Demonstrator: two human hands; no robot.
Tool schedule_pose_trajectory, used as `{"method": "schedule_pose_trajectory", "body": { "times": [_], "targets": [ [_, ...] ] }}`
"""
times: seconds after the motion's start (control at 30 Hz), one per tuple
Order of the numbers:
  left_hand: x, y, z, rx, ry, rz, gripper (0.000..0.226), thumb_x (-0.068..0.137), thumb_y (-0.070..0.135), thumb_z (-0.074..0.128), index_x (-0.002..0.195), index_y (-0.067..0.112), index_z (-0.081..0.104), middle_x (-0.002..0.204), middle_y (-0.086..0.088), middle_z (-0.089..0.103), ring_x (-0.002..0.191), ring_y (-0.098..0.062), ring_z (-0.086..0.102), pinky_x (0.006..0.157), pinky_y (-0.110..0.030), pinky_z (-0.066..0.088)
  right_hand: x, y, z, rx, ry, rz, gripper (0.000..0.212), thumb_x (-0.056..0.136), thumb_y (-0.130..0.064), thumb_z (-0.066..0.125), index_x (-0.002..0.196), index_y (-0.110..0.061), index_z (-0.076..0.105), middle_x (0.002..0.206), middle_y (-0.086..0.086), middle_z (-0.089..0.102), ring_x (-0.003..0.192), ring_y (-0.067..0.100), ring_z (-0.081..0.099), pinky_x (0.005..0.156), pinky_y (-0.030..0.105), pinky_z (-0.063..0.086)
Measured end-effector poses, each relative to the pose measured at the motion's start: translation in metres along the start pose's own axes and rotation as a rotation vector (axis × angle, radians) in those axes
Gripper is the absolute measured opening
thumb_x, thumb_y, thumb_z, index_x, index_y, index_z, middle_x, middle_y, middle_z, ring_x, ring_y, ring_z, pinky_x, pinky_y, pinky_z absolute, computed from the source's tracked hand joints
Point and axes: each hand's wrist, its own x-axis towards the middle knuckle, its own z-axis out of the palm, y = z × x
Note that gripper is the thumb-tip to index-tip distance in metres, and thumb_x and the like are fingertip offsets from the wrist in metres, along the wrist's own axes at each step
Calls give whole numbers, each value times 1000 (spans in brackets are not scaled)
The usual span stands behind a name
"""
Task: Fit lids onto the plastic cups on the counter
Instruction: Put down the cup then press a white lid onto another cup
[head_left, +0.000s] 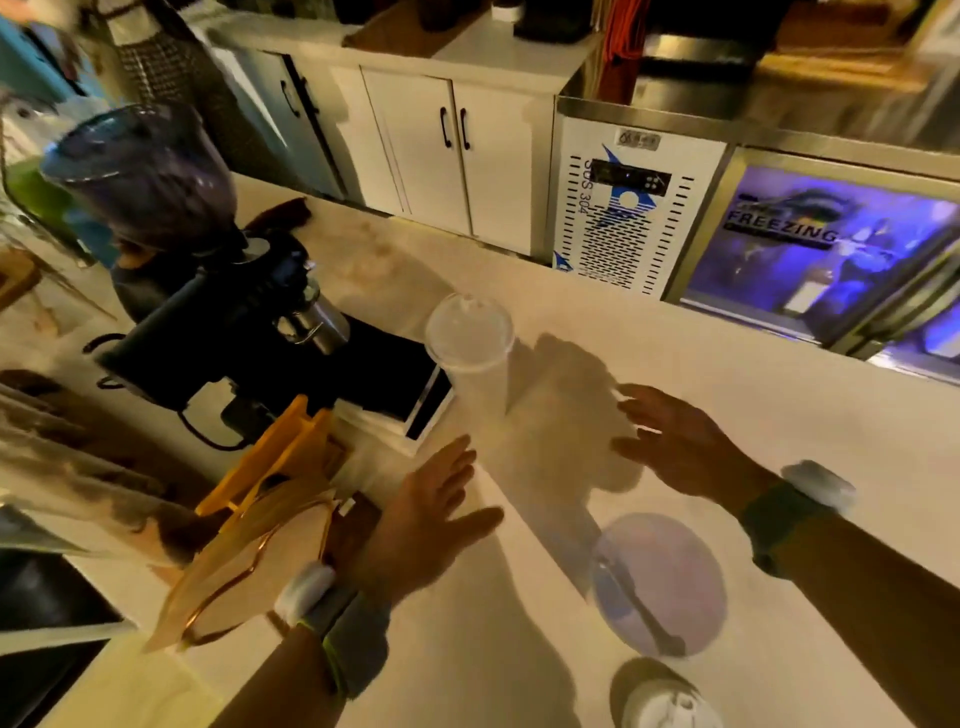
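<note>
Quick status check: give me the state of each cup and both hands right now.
Far cup: upright on the counter, lid on.
Near cup: upright, has a lid and a straw.
Bottom-edge cup: cut off by the frame, state unclear.
Left hand: open, empty.
Right hand: open, empty.

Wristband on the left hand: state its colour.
Grey wristband with a yellow-green edge, head view.
</note>
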Motion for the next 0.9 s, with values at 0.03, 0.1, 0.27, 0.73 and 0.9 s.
{"method": "schedule_pose_trajectory", "body": {
  "times": [0.03, 0.1, 0.27, 0.73, 0.9],
  "targets": [
    [-18, -7, 7, 103, -70, 29, 105, 50, 62, 86, 137, 51, 30, 151, 15, 36, 142, -8, 34, 113, -28, 33, -22, 16, -4, -81, 79, -5, 59, 81, -16, 74, 131, -27, 47, 129, -1, 53, 122, 27, 50, 101, 42, 42],
    [-45, -22, 28, 302, -150, 117, 105, 53, 65, 85, 135, 64, 20, 150, 30, 28, 142, 3, 28, 111, -18, 29, -76, 53, -7, -296, 153, 34, 54, 83, -30, 71, 131, -28, 49, 130, -4, 55, 116, 21, 53, 98, 39, 45],
    [-51, -35, 79, 340, -191, 282, 127, 55, 46, 91, 150, 42, 6, 160, 18, 20, 146, 1, 21, 118, -26, 22, -188, 97, 27, -478, 312, -3, 57, 82, -51, 61, 132, -26, 49, 123, -10, 56, 100, 5, 50, 87, 16, 39],
    [-49, -28, 126, 195, 37, 428, 90, 54, 31, 93, 129, 38, 45, 125, 10, 59, 115, -4, 57, 92, -15, 48, -246, 115, 101, -634, 237, -294, 82, 75, -50, 68, 142, -15, 36, 142, 3, 48, 124, 22, 48, 99, 41, 46],
    [-94, -40, 92, 219, 38, 404, 91, 52, 46, 90, 131, 32, 46, 123, 19, 60, 116, -4, 56, 94, -18, 48, -257, 87, 88, -244, 339, -189, 82, 66, -52, 79, 133, -48, 32, 130, -24, 45, 112, 5, 51, 89, 28, 46]
  ]
}}
